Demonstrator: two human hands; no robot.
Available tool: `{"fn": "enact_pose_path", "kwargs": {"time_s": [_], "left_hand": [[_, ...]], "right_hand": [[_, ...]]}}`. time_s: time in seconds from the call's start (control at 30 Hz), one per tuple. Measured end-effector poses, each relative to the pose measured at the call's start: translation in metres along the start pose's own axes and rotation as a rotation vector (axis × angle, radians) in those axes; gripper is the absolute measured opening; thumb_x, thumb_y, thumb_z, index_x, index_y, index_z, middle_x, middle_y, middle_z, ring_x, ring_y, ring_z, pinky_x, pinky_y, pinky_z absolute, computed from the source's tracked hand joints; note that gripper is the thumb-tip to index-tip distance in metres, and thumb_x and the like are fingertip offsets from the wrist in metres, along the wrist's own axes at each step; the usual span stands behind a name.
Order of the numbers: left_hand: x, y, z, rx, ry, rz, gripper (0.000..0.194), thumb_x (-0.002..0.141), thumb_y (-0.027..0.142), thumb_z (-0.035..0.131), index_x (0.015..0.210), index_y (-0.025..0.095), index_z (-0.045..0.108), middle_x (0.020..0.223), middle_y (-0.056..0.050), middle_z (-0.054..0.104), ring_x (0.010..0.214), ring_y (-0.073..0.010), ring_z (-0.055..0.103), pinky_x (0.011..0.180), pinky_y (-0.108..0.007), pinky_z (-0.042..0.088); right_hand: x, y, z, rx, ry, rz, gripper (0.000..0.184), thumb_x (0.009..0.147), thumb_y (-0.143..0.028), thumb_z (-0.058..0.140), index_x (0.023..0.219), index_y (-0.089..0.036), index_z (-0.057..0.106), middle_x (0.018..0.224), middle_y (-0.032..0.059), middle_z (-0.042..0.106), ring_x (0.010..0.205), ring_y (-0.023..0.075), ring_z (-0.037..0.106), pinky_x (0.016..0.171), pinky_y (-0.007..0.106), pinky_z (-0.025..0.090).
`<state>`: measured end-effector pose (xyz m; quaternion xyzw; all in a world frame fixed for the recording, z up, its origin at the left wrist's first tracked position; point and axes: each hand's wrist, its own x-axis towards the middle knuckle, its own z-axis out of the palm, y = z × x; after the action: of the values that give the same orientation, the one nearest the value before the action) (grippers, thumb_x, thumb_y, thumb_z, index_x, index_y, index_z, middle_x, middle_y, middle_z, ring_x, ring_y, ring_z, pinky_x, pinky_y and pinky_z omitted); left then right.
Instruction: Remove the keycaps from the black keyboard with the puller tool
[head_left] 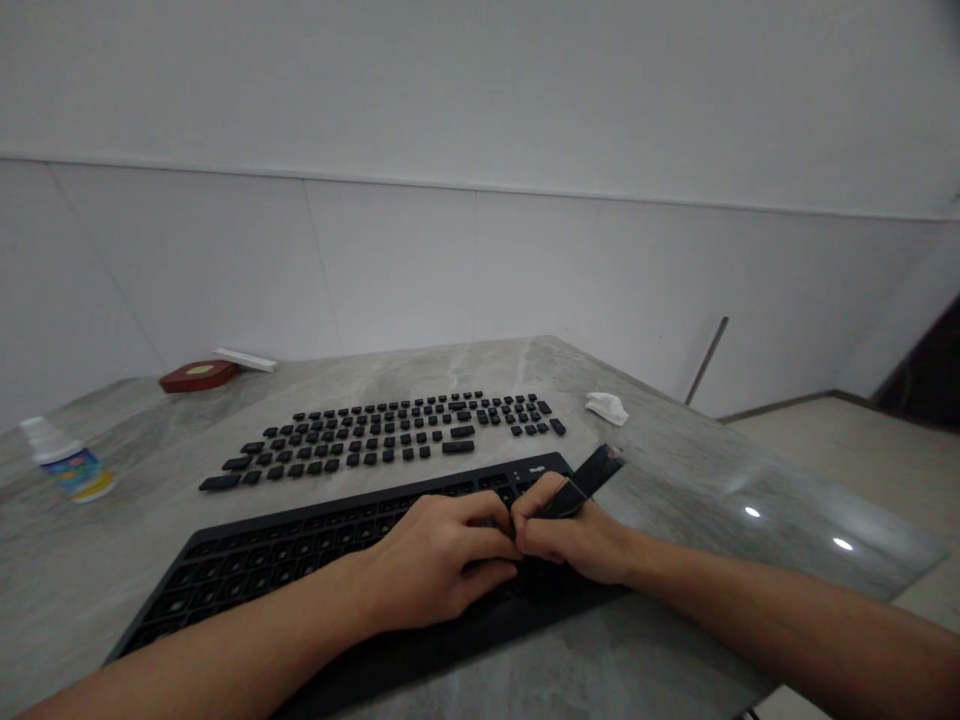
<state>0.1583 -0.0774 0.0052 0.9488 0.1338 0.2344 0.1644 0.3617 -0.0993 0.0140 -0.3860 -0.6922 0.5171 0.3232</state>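
Note:
A black keyboard [322, 510] with its keycaps off lies slanted in front of me, its open key sockets showing. My right hand [574, 530] is closed around a dark, flat-handled tool [596, 470] over the keyboard's right part. The tool's far end sticks up past my knuckles, while its working end is hidden by my fingers. Beside it, my left hand [450, 550] lies over the keyboard, fingertips drawn together and meeting the right fingers. Whatever the left fingertips pinch is hidden. Beyond the keyboard, loose black keycaps [356, 446] are laid out in rows.
A white-capped spray bottle [75, 470] stands at the left of the grey marbled table [720, 490]. Farther back are a reddish-brown case [199, 376] and a white bar [246, 359]. A crumpled white tissue [607, 407] lies to the right of the keycaps. A wall rises behind the table.

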Motion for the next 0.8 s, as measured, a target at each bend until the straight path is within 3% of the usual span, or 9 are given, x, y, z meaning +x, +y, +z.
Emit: {"fn": "enact_pose_path", "kwargs": {"time_s": [0.23, 0.8], "left_hand": [[0.001, -0.003, 0.003, 0.033, -0.010, -0.010, 0.015, 0.095, 0.022, 0.060, 0.095, 0.019, 0.075, 0.100, -0.004, 0.069, 0.082, -0.0146, 0.068, 0.071, -0.023, 0.053], [0.005, 0.001, -0.001, 0.071, -0.068, 0.052, 0.020, 0.097, 0.018, 0.055, 0.092, 0.013, 0.074, 0.091, -0.007, 0.068, 0.075, -0.0153, 0.066, 0.067, -0.023, 0.053]], "right_hand": [[0.001, 0.003, 0.005, -0.001, 0.109, -0.016, 0.018, 0.057, -0.022, 0.051, 0.041, -0.016, 0.046, 0.041, -0.0051, 0.033, 0.043, 0.0072, 0.028, 0.041, 0.021, 0.018], [-0.001, 0.002, 0.011, 0.075, 0.183, -0.052, 0.021, 0.057, -0.023, 0.052, 0.041, -0.018, 0.039, 0.044, -0.0045, 0.029, 0.046, 0.0079, 0.027, 0.044, 0.025, 0.019]]}}
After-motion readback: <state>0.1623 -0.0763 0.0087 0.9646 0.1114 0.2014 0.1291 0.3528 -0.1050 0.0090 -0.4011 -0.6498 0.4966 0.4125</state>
